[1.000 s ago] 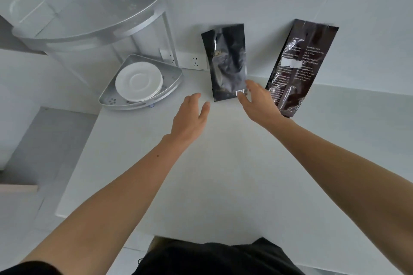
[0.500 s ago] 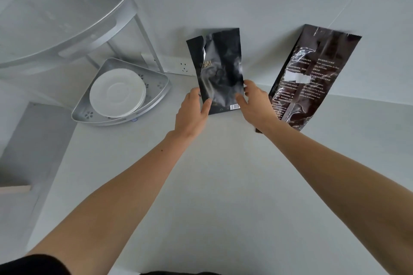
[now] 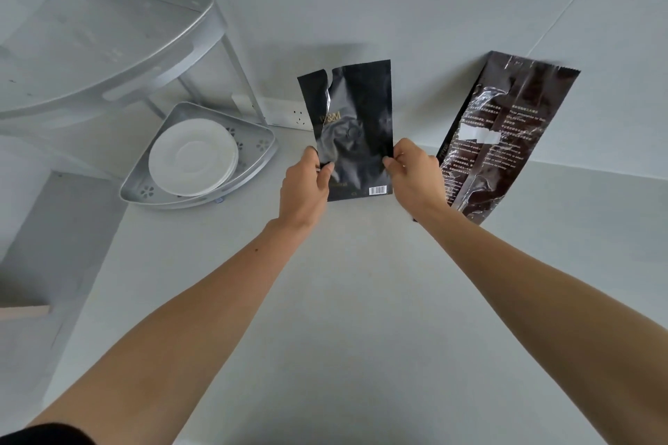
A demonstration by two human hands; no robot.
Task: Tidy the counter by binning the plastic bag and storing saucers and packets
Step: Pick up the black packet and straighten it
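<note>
A black packet [image 3: 356,126] with a torn top and a barcode stands upright at the back of the white counter [image 3: 354,300]. My left hand [image 3: 305,186] pinches its left edge and my right hand [image 3: 415,173] pinches its right edge. A longer dark brown packet [image 3: 506,134] leans against the wall just right of my right hand. White saucers [image 3: 193,157] are stacked on the lower tier of a silver corner rack [image 3: 253,170] at the left.
The rack's upper tier [image 3: 108,29] overhangs the saucers. A wall socket [image 3: 289,114] sits behind the black packet. The counter's left edge drops to a grey floor [image 3: 47,246].
My left hand has reached forward and closed on the black packet's left edge. Both hands have slid higher up its sides. The view has moved closer.
</note>
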